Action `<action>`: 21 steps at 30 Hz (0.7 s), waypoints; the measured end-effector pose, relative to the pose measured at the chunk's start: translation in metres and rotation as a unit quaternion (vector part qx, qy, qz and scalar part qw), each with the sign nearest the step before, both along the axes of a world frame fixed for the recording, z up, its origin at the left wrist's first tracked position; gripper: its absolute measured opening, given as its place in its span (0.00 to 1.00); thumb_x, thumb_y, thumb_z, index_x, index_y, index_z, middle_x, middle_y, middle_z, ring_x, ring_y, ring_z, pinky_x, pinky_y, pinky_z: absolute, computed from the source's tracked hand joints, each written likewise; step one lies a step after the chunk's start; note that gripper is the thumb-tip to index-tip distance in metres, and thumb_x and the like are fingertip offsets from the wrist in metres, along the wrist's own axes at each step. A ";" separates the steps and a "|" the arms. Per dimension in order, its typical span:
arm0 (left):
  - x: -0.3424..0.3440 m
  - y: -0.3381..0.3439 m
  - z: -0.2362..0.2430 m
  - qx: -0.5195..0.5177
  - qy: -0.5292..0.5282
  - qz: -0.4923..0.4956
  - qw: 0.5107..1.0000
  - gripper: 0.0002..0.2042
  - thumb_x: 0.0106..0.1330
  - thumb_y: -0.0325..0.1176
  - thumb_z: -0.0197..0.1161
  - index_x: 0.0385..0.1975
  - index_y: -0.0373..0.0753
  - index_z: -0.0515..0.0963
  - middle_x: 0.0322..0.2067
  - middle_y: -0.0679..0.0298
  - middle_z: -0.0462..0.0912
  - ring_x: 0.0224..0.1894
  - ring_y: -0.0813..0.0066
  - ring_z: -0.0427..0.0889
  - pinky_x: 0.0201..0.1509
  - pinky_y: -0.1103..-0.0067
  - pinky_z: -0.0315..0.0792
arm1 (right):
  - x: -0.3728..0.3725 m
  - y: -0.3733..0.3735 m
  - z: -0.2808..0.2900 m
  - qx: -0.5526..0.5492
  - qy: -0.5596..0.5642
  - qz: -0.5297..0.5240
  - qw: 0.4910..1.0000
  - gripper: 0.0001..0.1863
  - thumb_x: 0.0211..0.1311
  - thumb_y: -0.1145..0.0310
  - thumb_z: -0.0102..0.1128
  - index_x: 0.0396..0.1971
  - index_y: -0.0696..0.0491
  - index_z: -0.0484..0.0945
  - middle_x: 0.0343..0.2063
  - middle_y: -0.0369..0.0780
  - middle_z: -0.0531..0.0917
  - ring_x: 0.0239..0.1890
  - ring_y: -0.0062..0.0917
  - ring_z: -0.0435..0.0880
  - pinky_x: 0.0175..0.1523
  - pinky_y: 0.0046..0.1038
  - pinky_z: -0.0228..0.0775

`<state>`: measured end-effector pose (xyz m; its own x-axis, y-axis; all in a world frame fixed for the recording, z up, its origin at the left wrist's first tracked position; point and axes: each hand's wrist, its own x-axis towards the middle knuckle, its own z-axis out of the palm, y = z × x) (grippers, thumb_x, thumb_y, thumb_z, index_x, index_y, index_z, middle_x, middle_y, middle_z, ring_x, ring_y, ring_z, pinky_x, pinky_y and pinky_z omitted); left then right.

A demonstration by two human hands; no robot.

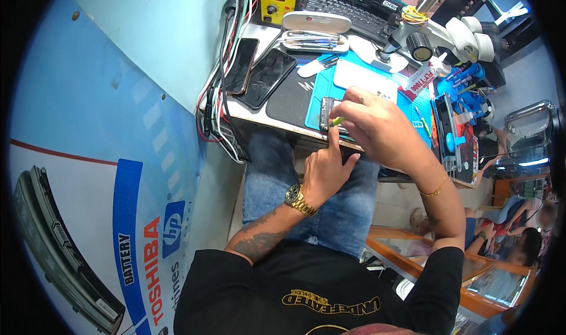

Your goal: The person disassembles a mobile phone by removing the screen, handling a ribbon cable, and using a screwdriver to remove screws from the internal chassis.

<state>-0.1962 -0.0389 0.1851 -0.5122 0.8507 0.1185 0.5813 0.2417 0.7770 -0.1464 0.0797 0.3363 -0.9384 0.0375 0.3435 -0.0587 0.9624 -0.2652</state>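
A small dark device, which looks like an opened phone, lies at the front edge of the blue work mat. My right hand is over it, fingers pinched on a small yellow-green tool; its tip is too small to make out. The hand hides much of the device. From below, my left hand reaches up with its index finger stretched to the device's near edge. Its thumb stands apart, and nothing shows in that hand.
Two dark phones lie at the left, beside hanging cables. Behind are an open pen case, a yellow soldering station, a keyboard and a microscope. A white-red tube and a phone holder stand right.
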 end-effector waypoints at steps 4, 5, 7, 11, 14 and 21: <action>-0.001 -0.003 0.018 -0.045 0.015 0.023 0.999 0.42 0.62 0.44 0.69 0.67 0.23 0.54 0.20 0.47 0.83 0.23 0.45 0.84 0.27 0.56 0.76 | -0.006 0.011 0.001 0.041 -0.083 -0.007 0.996 0.09 0.54 0.74 0.66 0.35 0.53 0.78 0.34 0.43 0.78 0.36 0.39 0.82 0.38 0.39 0.74; -0.001 -0.003 0.019 -0.058 0.022 0.031 0.998 0.42 0.61 0.43 0.70 0.67 0.25 0.55 0.18 0.46 0.82 0.22 0.44 0.84 0.27 0.55 0.76 | -0.008 0.012 0.001 0.048 -0.106 -0.019 0.993 0.10 0.54 0.74 0.66 0.36 0.53 0.78 0.35 0.43 0.79 0.36 0.39 0.82 0.38 0.38 0.74; -0.002 -0.004 0.020 -0.047 0.024 0.039 0.998 0.42 0.60 0.43 0.71 0.67 0.25 0.55 0.17 0.47 0.81 0.22 0.44 0.83 0.26 0.56 0.76 | -0.013 0.007 0.009 0.020 -0.076 -0.002 0.997 0.08 0.56 0.72 0.67 0.36 0.52 0.79 0.31 0.42 0.79 0.34 0.38 0.82 0.37 0.38 0.74; 0.000 -0.003 0.016 -0.042 0.049 0.040 0.997 0.41 0.60 0.41 0.72 0.66 0.27 0.57 0.15 0.51 0.81 0.20 0.46 0.83 0.24 0.58 0.75 | -0.013 0.006 0.007 0.018 -0.060 -0.001 0.998 0.07 0.60 0.70 0.66 0.38 0.52 0.80 0.29 0.42 0.81 0.32 0.39 0.82 0.36 0.38 0.73; 0.002 0.000 0.011 -0.066 0.068 0.040 0.995 0.40 0.59 0.41 0.72 0.65 0.28 0.58 0.15 0.53 0.81 0.19 0.50 0.84 0.22 0.60 0.75 | -0.014 0.005 0.008 0.065 -0.103 -0.025 0.992 0.07 0.62 0.69 0.66 0.38 0.53 0.80 0.28 0.42 0.81 0.31 0.39 0.82 0.36 0.38 0.73; 0.002 0.000 0.003 -0.066 0.071 0.043 0.994 0.41 0.59 0.41 0.72 0.67 0.28 0.56 0.14 0.54 0.81 0.19 0.48 0.84 0.21 0.61 0.74 | -0.015 -0.001 0.009 0.010 -0.064 -0.024 0.998 0.13 0.62 0.72 0.65 0.47 0.54 0.79 0.30 0.43 0.82 0.33 0.37 0.83 0.39 0.36 0.74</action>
<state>-0.1940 -0.0393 0.1881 -0.5694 0.8176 0.0856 0.6557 0.3890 0.6471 -0.1614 0.0791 0.3457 -0.9720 0.0777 0.2216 0.0206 0.9682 -0.2492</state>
